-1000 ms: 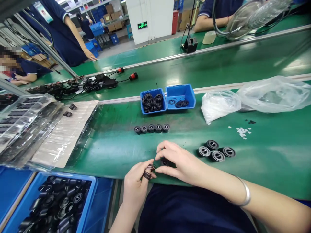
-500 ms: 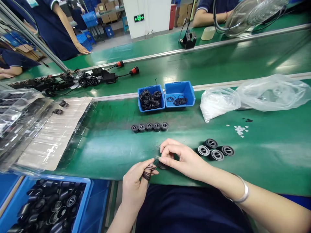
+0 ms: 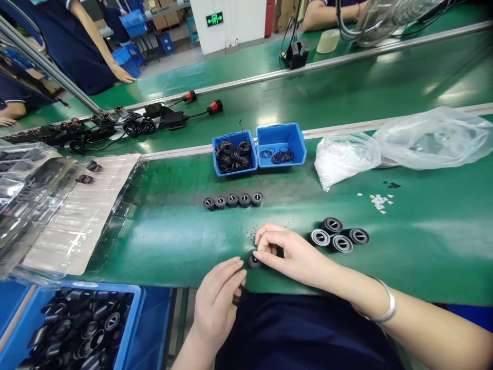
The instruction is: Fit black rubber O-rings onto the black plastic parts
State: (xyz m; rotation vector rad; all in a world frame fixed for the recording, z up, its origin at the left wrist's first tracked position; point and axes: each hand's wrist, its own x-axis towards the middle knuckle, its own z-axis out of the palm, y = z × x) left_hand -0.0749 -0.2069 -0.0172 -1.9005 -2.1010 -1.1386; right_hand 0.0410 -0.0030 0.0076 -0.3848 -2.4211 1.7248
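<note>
Near the belt's front edge, my right hand has its fingers bent and its thumb on the rim of a black cylindrical part. Close by on the left, my left hand is curled, with thin black rubber rings looped at its fingers. The rings are partly hidden by the fingers. To the right of my right hand stand several like cylinders, slotted tops up. Farther back, a row of several smaller-looking black parts stands on the green belt.
Two blue bins hold black rings. A clear bag of white pieces lies right, near loose white bits. Plastic trays lie left, above a blue crate of black parts. Co-workers are across the belt.
My left hand has drawn slightly down and turned, so its rings show less. The cylinder under my right hand is now more exposed. The whole view has shifted slightly.
</note>
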